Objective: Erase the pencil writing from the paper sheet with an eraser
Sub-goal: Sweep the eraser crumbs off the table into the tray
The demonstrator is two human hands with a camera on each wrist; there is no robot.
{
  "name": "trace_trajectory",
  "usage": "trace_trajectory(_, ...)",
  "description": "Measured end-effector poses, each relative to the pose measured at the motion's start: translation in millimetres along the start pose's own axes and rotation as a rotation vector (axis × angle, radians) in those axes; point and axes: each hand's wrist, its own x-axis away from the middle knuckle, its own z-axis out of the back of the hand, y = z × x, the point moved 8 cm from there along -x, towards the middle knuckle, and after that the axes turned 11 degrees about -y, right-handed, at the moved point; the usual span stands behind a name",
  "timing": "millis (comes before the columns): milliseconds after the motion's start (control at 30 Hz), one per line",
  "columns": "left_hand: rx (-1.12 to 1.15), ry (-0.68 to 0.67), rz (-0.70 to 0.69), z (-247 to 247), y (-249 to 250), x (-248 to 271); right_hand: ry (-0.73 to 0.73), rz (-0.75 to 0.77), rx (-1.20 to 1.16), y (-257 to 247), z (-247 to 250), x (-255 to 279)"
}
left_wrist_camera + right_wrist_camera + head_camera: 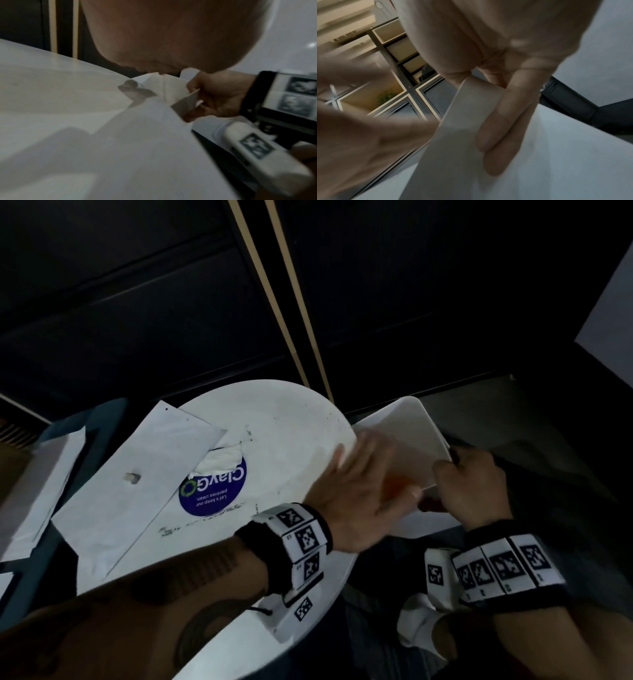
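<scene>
I hold a white paper sheet tilted up past the right edge of the round white table. My left hand lies flat and blurred against the sheet's face, fingers straight. My right hand pinches the sheet's lower right edge; in the left wrist view this right hand grips the corner of the sheet. From the right wrist, fingers lie along the paper. A small pale eraser rests on another sheet at the table's left. No writing shows on the held sheet.
A blue round sticker with a torn white scrap over it sits mid-table. Dark scrawled marks run just below it. More papers lie off the left side. Dark wall panels with gold strips stand behind.
</scene>
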Motion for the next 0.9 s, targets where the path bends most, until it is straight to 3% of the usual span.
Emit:
trace_trajectory(33, 0.020, 0.037, 0.091, 4, -12, -1, -0.012, -0.003, -0.005, 1, 0, 2)
trace_trajectory(100, 0.009, -0.020, 0.210, -5, -27, -4, -0.035, -0.017, -0.023, -1, 0, 6)
trace_trajectory(133, -0.021, -0.080, 0.156, -11, -21, -5, -0.034, -0.020, -0.026, -3, 1, 6)
trace_trajectory(200, -0.008, -0.166, -0.084, -14, 5, -2, -0.024, -0.018, -0.021, -5, 4, 5)
trace_trajectory(267, 0.085, -0.088, -0.210, 6, 4, 6, -0.041, -0.033, -0.036, -4, 1, 5)
trace_trajectory(300, 0.129, -0.002, -0.175, 23, -14, 9, -0.048, -0.039, -0.054, -1, -1, 3)
trace_trajectory(400, 0.207, 0.133, 0.159, 62, -115, 18, -0.045, -0.034, -0.062, 28, -4, -11)
trace_trajectory(500, 0.073, 0.055, 0.488, 72, -214, 39, -0.063, -0.046, -0.072, 11, -1, -3)
trace_trajectory(600, -0.034, -0.059, 0.637, 60, -249, 47, -0.070, -0.084, -0.052, -10, 0, 2)
trace_trajectory(700, -0.035, -0.050, 0.592, 37, -229, 38, -0.104, -0.103, -0.024, -15, -6, -2)
trace_trajectory(833, -0.025, -0.076, 0.315, 16, -176, 23, -0.089, -0.078, 0.009, -19, -11, -9)
trace_trajectory(900, -0.068, -0.041, 0.237, 28, -176, 20, -0.081, -0.075, -0.028, -25, -12, -8)
